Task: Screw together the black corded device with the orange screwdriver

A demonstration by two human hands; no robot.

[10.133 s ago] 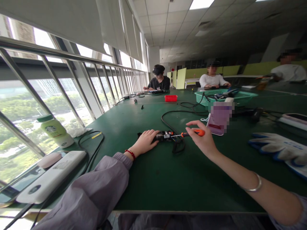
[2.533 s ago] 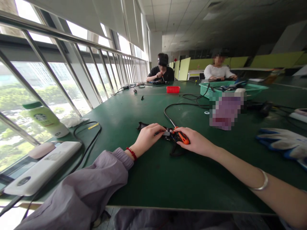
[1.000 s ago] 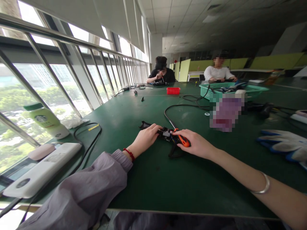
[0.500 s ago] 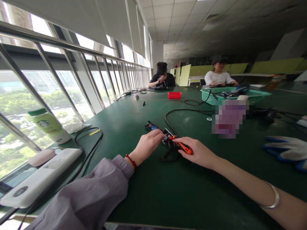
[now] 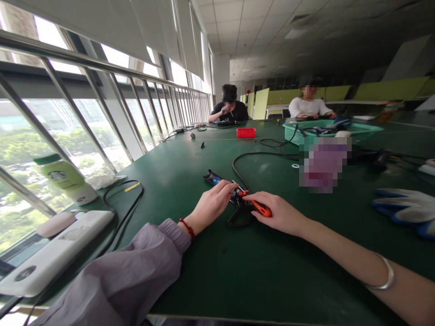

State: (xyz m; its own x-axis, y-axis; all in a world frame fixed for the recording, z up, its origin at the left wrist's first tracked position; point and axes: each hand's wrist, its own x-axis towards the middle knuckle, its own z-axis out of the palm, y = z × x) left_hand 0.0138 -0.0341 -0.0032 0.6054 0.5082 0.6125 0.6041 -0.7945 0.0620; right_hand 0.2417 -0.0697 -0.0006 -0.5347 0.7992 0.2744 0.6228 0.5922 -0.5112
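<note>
On the green table point(image 5: 210, 271), an opened long black device point(image 5: 211, 177) lies with a blue part and thin wires showing inside. My left hand point(image 5: 215, 201) is closed on its middle, fingertips bent over the exposed parts. From the right, my right hand point(image 5: 280, 212) is wrapped round orange-handled pliers point(image 5: 262, 208). Their tips meet the wiring close to my left fingertips; what they grip is too small to make out. A black cord point(image 5: 234, 164) curves behind the device, and a dark loop point(image 5: 238, 224) rests just in front of it.
A green basket point(image 5: 290, 133) of tools and a red tray point(image 5: 245, 132) stand farther back. Gloves point(image 5: 404, 210) lie at right. To the left are a bottle point(image 5: 66, 179), a white power bank point(image 5: 57, 253) and a cable point(image 5: 137, 203). Two people sit at the far end.
My left hand has shifted slightly, its fingers reaching a bit farther over the device. The right hand and the pliers stay nearly in place. The whole view has tilted a little.
</note>
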